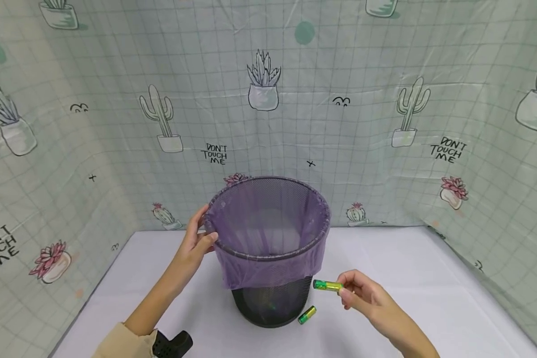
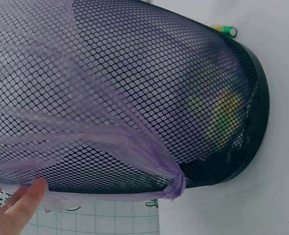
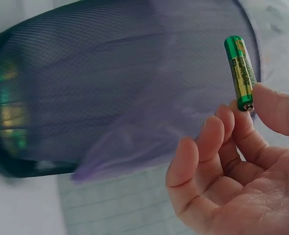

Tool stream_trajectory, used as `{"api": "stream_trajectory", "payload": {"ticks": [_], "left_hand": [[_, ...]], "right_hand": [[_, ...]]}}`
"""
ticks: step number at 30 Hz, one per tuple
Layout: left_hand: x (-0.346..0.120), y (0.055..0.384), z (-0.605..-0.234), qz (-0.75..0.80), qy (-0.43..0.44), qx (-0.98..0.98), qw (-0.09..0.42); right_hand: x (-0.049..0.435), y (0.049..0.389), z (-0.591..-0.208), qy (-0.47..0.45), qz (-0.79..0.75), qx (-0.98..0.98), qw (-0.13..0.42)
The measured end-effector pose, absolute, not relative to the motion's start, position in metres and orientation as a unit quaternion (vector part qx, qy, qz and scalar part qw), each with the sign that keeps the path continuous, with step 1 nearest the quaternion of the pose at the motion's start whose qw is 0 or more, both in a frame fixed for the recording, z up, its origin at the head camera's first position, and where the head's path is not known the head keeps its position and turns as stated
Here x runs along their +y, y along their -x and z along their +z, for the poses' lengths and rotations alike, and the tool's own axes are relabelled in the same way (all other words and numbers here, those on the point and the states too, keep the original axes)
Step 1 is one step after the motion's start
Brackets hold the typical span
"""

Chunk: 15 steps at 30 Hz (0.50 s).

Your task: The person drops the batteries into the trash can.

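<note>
A black mesh wastebasket [image 1: 272, 307] stands upright on the table, lined with a purple bag [image 1: 268, 272] folded over its rim. On the left side of that rim, my left hand [image 1: 195, 244] grips with the thumb on the near side. My right hand [image 1: 368, 296] pinches a green and yellow battery [image 1: 326, 285] between thumb and index finger, just right of the basket and below the bag's edge. Another such battery [image 1: 307, 315] lies on the table beside the basket's base. Blurred green and yellow shapes [image 2: 224, 115] show through the mesh near the bottom.
White cloth covers the table [image 1: 385, 258]. Behind and at both sides hangs a checked curtain [image 1: 295, 134] printed with potted plants. A black strap device [image 1: 174, 344] sits at the left sleeve's cuff.
</note>
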<state>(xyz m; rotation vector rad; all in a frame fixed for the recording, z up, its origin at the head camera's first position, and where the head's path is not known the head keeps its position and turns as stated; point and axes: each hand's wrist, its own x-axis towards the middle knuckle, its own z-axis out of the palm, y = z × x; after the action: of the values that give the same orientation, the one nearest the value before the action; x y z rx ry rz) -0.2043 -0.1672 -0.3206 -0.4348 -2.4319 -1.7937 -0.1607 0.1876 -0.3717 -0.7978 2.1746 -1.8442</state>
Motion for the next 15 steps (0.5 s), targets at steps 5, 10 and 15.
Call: {"api": "stream_trajectory", "payload": {"ticks": [5, 10, 15], "left_hand": [[-0.168, 0.205, -0.321, -0.585, 0.143, -0.797, 0.044], [-0.169, 0.204, -0.321, -0.581, 0.143, -0.800, 0.047], [-0.168, 0.205, -0.320, -0.581, 0.145, -0.800, 0.049]], "right_hand": [[0.184, 0.162, -0.336, 0.304, -0.601, 0.739, 0.023], [0.171, 0.167, -0.308, 0.286, -0.548, 0.785, -0.052], [0.156, 0.173, -0.289, 0.251, -0.466, 0.836, -0.144]]}}
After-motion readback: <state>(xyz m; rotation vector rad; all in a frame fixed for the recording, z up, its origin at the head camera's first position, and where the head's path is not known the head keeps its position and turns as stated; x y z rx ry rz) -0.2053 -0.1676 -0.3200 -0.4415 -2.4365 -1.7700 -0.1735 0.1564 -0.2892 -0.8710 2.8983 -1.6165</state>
